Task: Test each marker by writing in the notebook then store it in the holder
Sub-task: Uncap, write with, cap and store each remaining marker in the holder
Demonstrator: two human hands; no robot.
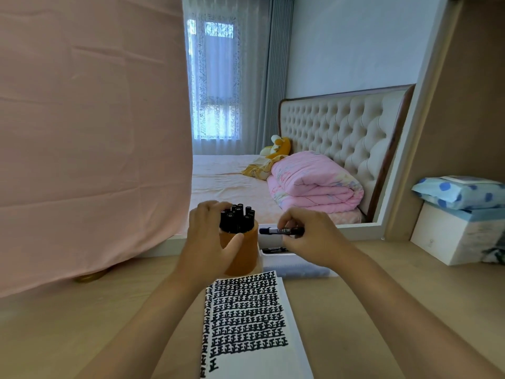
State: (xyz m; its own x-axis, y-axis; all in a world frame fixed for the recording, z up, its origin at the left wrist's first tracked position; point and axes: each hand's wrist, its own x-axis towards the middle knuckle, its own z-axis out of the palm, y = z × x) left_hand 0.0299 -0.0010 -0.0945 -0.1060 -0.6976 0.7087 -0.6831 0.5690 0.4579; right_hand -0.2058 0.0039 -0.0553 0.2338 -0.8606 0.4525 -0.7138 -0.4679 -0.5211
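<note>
The marker (273, 230), black with a white label, is lying level just right of one orange holder (246, 258) carrying about ten capped markers (237, 216). One notebook (246, 318) is lying open on the tabletop (382, 296). The left hand (209, 240) is wrapping its grip round the holder; the right hand (311, 236) is pinching the marker.

We could not see the left side of the holder (246, 258), since our left hand (207, 236) wrapped over it. Our right hand (314, 236) covered part of the marker (273, 230), whose label was too small to read. The notebook (246, 324) ran off the bottom edge. The white tray (276, 259) sat mostly hidden behind holder and hand. The pink cloth (82, 132) concealed everything but a gold base (90, 277).
</note>
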